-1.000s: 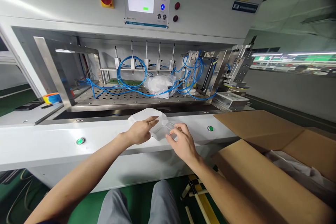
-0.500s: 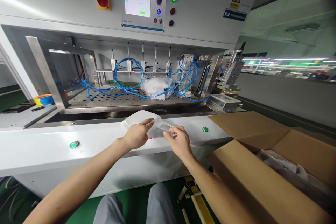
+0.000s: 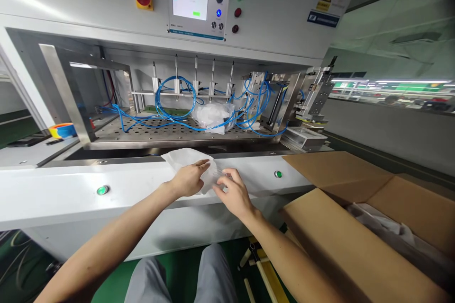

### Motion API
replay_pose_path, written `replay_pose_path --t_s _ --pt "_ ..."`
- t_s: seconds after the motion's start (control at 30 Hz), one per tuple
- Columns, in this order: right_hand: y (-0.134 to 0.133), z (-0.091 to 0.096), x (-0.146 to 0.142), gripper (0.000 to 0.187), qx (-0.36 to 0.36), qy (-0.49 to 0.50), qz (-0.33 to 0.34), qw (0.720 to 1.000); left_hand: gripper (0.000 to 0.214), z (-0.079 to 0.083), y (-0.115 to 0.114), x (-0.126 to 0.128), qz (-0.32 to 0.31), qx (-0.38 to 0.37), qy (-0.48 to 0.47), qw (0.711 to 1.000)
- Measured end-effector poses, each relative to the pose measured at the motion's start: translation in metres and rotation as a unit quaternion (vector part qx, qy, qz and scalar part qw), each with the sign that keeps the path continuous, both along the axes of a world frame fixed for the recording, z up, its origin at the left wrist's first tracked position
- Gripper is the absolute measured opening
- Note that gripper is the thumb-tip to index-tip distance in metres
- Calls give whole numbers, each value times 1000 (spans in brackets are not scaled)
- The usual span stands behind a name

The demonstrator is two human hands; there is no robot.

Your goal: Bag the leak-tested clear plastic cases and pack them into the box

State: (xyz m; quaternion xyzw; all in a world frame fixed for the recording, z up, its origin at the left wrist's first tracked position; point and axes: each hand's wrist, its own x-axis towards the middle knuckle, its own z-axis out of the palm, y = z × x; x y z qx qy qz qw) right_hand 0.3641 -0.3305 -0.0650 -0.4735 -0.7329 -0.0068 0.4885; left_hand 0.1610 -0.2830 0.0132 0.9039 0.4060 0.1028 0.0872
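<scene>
A thin, whitish translucent plastic bag (image 3: 181, 157) lies at the front ledge of the machine, partly over its edge. My left hand (image 3: 188, 180) is closed on the bag's near side, index finger stretched across it and thumb mostly hidden. My right hand (image 3: 232, 191) is at the bag's clear right end, thumb and fingers curved but apart, the fingertips touching or very near the film. What the bag holds, if anything, cannot be made out.
The air leak tester's screen (image 3: 190, 4) is lit above. Blue air hoses (image 3: 176, 99) and a bundled clear plastic bag (image 3: 213, 116) lie on the perforated metal plate (image 3: 142, 132). An open cardboard box (image 3: 320, 232) stands at right. Green buttons (image 3: 102, 190) sit on the ledge.
My right hand has shifted slightly left and its pinch on the bag's clear end has loosened, with the fingers now apart. My left hand stays on the bag. The view has tilted a little.
</scene>
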Motion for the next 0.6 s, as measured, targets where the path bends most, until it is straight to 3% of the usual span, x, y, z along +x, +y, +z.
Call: replay_pose_path --t_s 0.17,0.3,0.47,0.6 --pt "13 -5 2 14 -89 101 -70 988 72 7 -8 0 3 9 28 1000" --pt "12 -8 -5 16 -68 85 -82 991 68 10 -10 4 7 32 54 998" --pt "5 -19 -13 8 33 3 -16 999 65 5 -12 9 -10 44 54 998" --pt "8 -24 -14 13 -37 84 36 995 66 -3 -15 12 -18 48 39 998"
